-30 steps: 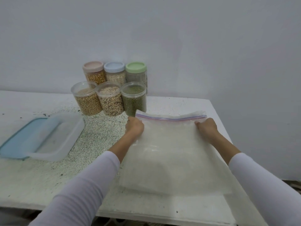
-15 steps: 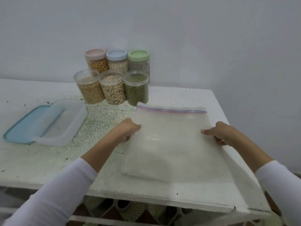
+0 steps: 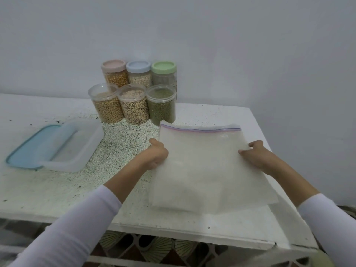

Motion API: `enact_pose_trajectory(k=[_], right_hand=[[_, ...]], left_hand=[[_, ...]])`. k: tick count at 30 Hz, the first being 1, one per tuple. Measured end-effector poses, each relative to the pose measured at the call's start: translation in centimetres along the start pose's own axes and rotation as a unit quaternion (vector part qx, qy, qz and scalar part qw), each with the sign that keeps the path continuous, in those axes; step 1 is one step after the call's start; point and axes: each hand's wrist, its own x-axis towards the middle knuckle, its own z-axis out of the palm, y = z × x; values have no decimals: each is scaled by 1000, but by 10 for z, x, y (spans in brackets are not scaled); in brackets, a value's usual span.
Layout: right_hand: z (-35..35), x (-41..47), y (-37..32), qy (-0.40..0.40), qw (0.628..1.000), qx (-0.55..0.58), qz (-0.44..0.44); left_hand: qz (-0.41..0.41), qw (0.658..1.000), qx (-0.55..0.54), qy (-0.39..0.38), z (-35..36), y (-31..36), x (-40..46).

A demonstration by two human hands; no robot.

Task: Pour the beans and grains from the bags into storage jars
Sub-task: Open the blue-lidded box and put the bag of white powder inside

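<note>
Nearest the camera, two white sleeves are reaching forward over the front edge of the white desk (image 3: 57,193), and both hands are resting on a large clear zip bag (image 3: 202,170) that is lying flat on the right half of the desk, its sealed strip facing away toward the wall. The left hand (image 3: 157,154) is curling its grip around the bag's left edge, thumb on top, and the right hand (image 3: 254,154) is pinching the right edge the same way, so each grip is clenched on the bag rather than released. The bag is looking flat and nearly empty, so it is probably handling as something light, limp and slippery: thin film that is sagging and folding when lifted from one point. Taking it by the two side edges near the zip strip is likely giving the best control, since the strip is the stiffest part. Whether any grains are remaining inside I cannot tell. To the left, an empty clear plastic box (image 3: 71,145) is lying on its blue lid (image 3: 21,158). Farther back, three open jars (image 3: 133,105) of beans are standing touching in a row just beyond the bag's far left corner, and behind them three lidded jars (image 3: 138,74) are standing against the wall.
</note>
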Motion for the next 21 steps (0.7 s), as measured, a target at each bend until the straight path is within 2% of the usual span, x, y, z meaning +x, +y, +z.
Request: enact_pose_trajectory(k=[5, 9, 11, 13, 15, 21], right_hand=[[-18, 3, 14, -50, 982, 176, -44], [-30, -3, 33, -81, 966, 215, -121], [-29, -3, 44, -96, 957, 224, -157], [-25, -2, 51, -95, 949, 243, -175], [-19, -3, 52, -77, 947, 250, -185], [-17, -14, 44, -73, 955, 137, -253]], left_hand=[[117, 986, -123, -2, -15, -13, -4], [169, 959, -226, -17, -30, -29, -12], [200, 942, -266, -48, -36, -41, -14], [235, 932, -262, -84, -37, -51, -18], [278, 926, -239, -89, -34, -58, -19], [357, 923, -141, -21, -27, -62, -14]])
